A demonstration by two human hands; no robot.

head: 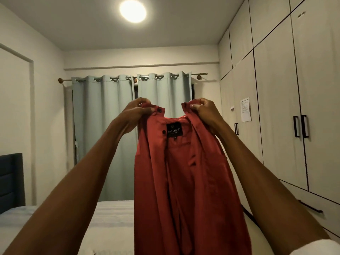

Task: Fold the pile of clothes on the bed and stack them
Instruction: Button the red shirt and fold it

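Above the bed (114, 214), your left hand (134, 115) and right hand (204, 113) each pinch a collar end of the red shirt (184, 181), which hangs open below them.

Single head-height view, level toward the curtains (132, 126), close behind raised arms.

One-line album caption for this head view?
Both hands, left hand and right hand, hold a red button-up shirt up by its collar.

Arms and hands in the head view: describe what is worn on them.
Both forearms are bare to the frame edge: no sleeves or watch visible. The left hand and right hand wear no gloves; no rings show. A white fabric edge sits by the right upper arm.
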